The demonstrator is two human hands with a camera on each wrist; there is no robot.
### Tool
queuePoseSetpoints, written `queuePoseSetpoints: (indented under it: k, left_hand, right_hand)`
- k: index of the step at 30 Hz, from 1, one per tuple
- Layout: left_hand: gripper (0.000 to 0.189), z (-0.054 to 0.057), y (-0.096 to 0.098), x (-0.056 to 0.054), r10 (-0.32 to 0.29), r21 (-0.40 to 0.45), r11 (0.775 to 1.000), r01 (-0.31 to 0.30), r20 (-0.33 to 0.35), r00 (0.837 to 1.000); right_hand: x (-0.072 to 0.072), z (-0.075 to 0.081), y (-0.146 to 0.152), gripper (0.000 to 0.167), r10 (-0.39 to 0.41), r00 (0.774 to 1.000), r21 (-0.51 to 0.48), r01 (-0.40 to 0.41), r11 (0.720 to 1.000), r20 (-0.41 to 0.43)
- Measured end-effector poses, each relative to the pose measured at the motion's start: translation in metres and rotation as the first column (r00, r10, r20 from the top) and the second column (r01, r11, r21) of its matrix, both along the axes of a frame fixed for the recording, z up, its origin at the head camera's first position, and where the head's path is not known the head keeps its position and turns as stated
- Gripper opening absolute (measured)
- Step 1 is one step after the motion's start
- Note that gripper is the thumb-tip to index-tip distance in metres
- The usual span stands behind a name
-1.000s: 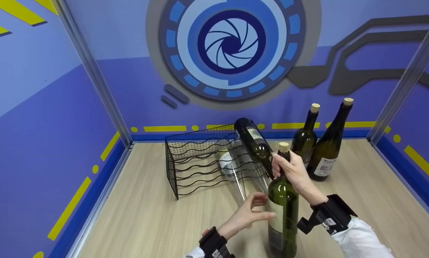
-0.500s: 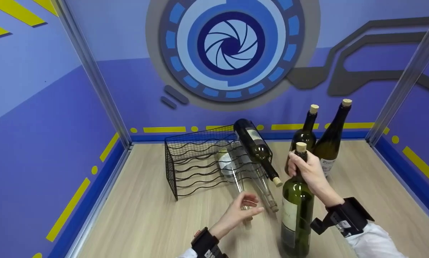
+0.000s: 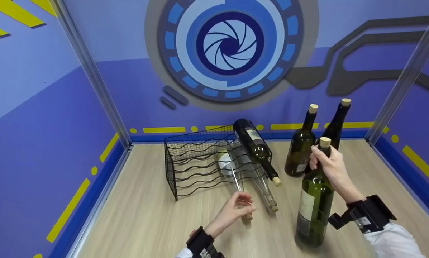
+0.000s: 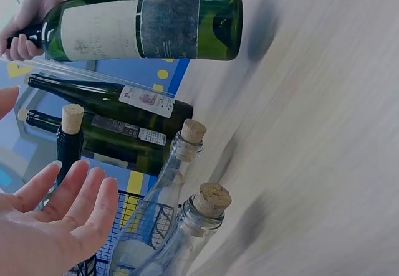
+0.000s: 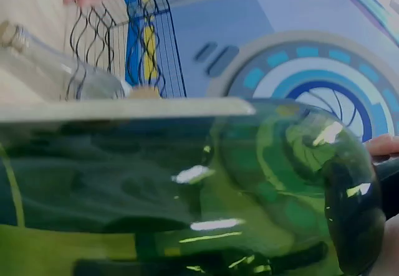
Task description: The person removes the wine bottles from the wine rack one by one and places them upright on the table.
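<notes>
My right hand [image 3: 334, 172] grips a green wine bottle [image 3: 315, 211] by its neck, just under the cork. The bottle is upright with a pale label, and in the left wrist view its base sits apart from its shadow on the table. My left hand [image 3: 232, 212] holds nothing, its fingers loosely bent above the corked neck of a clear bottle [image 3: 230, 168]. That bottle and another clear bottle [image 3: 260, 184] lie in a black wire wine rack [image 3: 185, 141], necks toward me. A dark wine bottle [image 3: 247, 136] lies on top of the rack at its right end.
Two corked dark bottles stand behind my right hand: a shorter bottle [image 3: 300, 148] and a taller bottle [image 3: 337, 125], partly hidden. A blue patterned wall [image 3: 128, 96] rises behind the rack, and side panels bound the wooden table [image 3: 139, 222].
My right hand has carried the green wine bottle rightward, away from the rack. My left hand has come away from the bottle's label and moved left.
</notes>
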State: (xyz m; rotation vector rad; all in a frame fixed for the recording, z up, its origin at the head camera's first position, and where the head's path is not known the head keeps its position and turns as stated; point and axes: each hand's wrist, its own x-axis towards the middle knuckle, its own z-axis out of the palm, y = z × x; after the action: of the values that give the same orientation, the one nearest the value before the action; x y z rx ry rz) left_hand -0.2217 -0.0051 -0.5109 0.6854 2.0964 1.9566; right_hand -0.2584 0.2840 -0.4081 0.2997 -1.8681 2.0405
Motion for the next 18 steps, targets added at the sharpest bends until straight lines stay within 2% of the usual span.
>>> queuePoseSetpoints:
  k: [4, 7, 15, 18]
  left_hand:
    - [0.039, -0.011, 0.000, -0.006, 0.009, -0.020, 1.000, -0.009, 0.007, 1.000]
    - [0.037, -0.011, 0.000, -0.006, 0.012, -0.023, 1.000, -0.012, 0.007, 1.000]
    - [0.034, 0.016, -0.006, 0.010, 0.007, -0.011, 1.000, -0.007, -0.013, 1.000]
    - [0.034, 0.021, -0.008, 0.012, 0.012, -0.020, 1.000, -0.013, -0.006, 1.000]
  right_hand:
    - [-0.005, 0.002, 0.015, 0.024, -0.046, 0.999, 0.003, 0.046, 0.999, -0.002]
    - [-0.009, 0.005, 0.026, 0.024, -0.062, 0.998, -0.008, 0.062, 0.998, 0.009]
    - [-0.022, 0.009, 0.047, 0.019, -0.104, 0.994, -0.052, 0.102, 0.993, -0.039]
    - [-0.028, 0.007, 0.054, 0.020, -0.154, 0.985, -0.034, 0.152, 0.988, -0.072]
